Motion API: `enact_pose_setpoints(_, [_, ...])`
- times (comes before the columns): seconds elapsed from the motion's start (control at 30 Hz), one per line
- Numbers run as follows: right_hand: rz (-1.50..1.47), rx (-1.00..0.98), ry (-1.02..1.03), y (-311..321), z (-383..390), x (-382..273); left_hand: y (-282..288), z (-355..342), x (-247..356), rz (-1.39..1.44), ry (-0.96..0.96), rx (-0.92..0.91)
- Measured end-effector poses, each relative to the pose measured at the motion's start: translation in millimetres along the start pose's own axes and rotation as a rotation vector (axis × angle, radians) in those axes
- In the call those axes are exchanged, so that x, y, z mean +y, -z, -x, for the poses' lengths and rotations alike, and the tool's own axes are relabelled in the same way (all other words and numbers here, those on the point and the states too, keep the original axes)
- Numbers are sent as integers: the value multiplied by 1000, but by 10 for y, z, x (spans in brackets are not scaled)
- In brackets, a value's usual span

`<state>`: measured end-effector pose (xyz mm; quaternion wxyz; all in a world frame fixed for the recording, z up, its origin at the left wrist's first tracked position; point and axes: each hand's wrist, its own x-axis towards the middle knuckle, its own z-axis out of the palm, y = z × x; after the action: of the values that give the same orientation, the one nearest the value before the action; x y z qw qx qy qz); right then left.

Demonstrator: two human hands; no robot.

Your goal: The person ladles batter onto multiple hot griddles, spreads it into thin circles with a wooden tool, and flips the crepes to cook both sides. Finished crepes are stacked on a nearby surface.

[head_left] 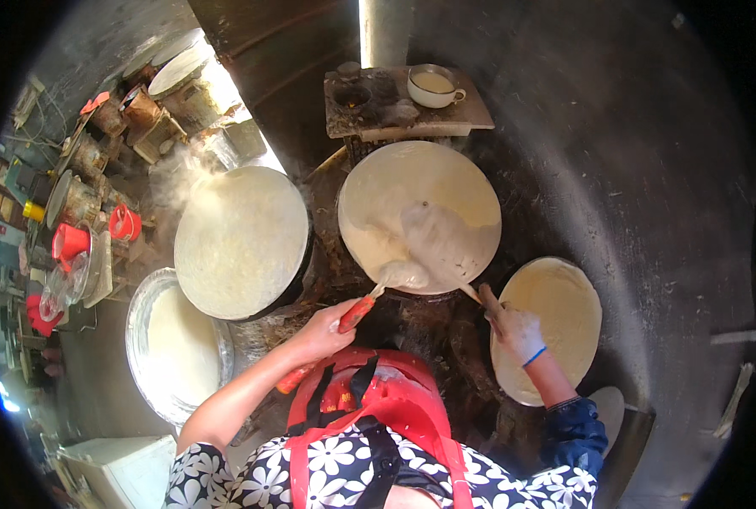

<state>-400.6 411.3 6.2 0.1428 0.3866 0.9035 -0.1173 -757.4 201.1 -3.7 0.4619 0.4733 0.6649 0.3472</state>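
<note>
Both my hands work over the near edge of a round griddle [382,182] partly coated with pale batter. My left hand [323,331] is closed around the red handle of a batter-covered ladle [357,315], whose pale head rests low over the griddle's near rim. My right hand [518,331], with a blue band at the wrist, grips the thin light handle of a spreader [470,291]. Its whitish, blurred blade seems to lie across the batter, though its outline is hard to make out.
At left a second round griddle [242,242] steams under a pale layer. Below it stands a metal basin [134,339] of batter. A round board with a pale flat sheet [548,327] lies at right. Behind, a stand [471,106] bears a white cup [433,95]. Red buckets [125,222] sit far left.
</note>
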Motion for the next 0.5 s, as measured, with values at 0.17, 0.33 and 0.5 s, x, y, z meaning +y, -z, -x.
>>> enact_pose_setpoints(0.17, [-598,299,-296,-457,-274,-1531,189,-121,251,441,-74,163])
enact_pose_setpoints(0.33, [-775,475,-301,-920,-990,-3048,835,45,606,809,-89,207])
enact_pose_setpoints(0.5, [-656,222,-502,-981,-916,-3413,1274,395,351,873,26,179])
